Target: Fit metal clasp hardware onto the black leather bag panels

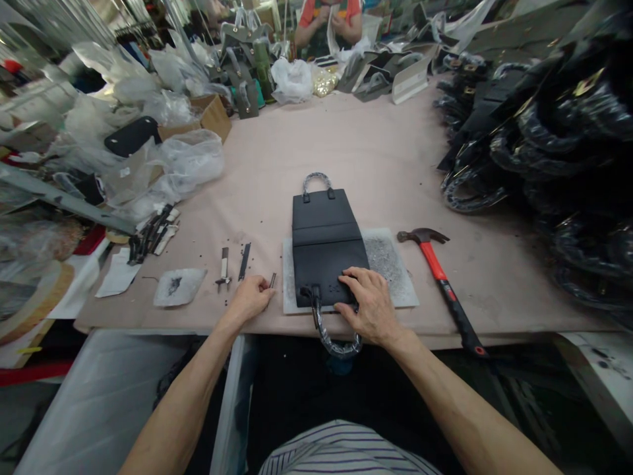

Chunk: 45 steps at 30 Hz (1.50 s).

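Note:
A black handbag panel [326, 227] lies lengthwise in front of me, with a plastic-wrapped handle at each end. The near handle [341, 348] hangs past the table edge. My right hand [370, 305] grips the panel's near right corner with bent fingers, thumb beside the small holes; it hides that end of the handle. Under the panel is a pale, speckled board [395, 270]. To the left, my left hand [252, 298] pinches a thin metal tool [273, 281] whose tip sticks up past the fingers; its exact kind is unclear.
A claw hammer [440, 277] with a red-black handle lies right. Two narrow strips, one dark [244, 261], and a plastic bag of small dark pieces [175, 287] lie left. Wrapped black bags [544, 145] pile up right. A person [329, 26] works across the table.

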Available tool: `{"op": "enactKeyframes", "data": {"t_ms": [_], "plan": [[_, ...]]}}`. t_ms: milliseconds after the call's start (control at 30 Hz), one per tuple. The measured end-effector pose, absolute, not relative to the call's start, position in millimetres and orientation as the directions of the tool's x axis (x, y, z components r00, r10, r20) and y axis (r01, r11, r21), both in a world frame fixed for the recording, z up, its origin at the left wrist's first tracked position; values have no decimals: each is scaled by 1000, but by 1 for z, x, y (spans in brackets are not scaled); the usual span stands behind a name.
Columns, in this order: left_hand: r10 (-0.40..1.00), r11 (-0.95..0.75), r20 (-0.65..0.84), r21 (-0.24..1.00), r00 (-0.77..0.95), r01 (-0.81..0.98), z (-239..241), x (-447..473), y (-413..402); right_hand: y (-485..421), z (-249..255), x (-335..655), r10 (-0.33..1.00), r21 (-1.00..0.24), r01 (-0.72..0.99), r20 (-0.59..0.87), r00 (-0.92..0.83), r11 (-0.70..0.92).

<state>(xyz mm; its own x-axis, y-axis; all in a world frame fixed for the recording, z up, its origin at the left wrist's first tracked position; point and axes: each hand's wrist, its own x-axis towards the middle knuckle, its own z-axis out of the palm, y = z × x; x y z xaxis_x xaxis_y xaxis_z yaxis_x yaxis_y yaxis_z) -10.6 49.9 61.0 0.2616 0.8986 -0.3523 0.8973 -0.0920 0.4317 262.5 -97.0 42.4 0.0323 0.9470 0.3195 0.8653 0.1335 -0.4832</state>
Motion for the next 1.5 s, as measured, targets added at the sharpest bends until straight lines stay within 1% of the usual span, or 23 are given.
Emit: {"op": "enactKeyframes", "data": {"t_ms": [67,133,233,300,367,433,533,600,767,867,1033,1200,1367,1500], "plan": [[916,-32,-336,484,219,875,56,-16,49,-97,42,263,948,-488,862,317,34,132],[918,64,-353,586,183,808,54,-18,48,-97,43,262,950,-494,860,311,38,127],[897,266,-414,784,154,562,57,-15,43,-97,45,262,952,-501,858,303,49,116],[886,346,-430,861,171,372,63,-9,39,-97,47,262,954,-506,855,296,47,115],[886,366,-413,902,209,232,70,0,34,-97,48,262,957,-511,852,288,45,114],[893,350,-372,928,251,130,75,11,30,-96,48,263,959,-518,849,278,49,107],[913,307,-295,952,283,1,77,28,23,-96,49,263,963,-528,844,262,59,92],[924,276,-251,960,288,-49,76,39,19,-96,49,264,965,-530,843,256,59,89],[934,186,-161,981,318,-49,70,64,14,-95,47,264,969,-529,844,243,53,86],[928,117,-112,993,355,9,68,78,12,-94,46,264,969,-529,844,240,52,86],[892,25,-72,993,445,112,63,94,6,-93,44,265,964,-518,849,261,44,102],[879,-107,0,974,476,199,51,94,3,-93,44,265,964,-529,843,260,50,99],[886,-114,13,975,463,191,51,92,4,-93,45,265,966,-532,841,253,52,94],[832,-117,-23,969,554,216,59,93,8,-94,45,265,964,-532,841,259,52,98]]}}
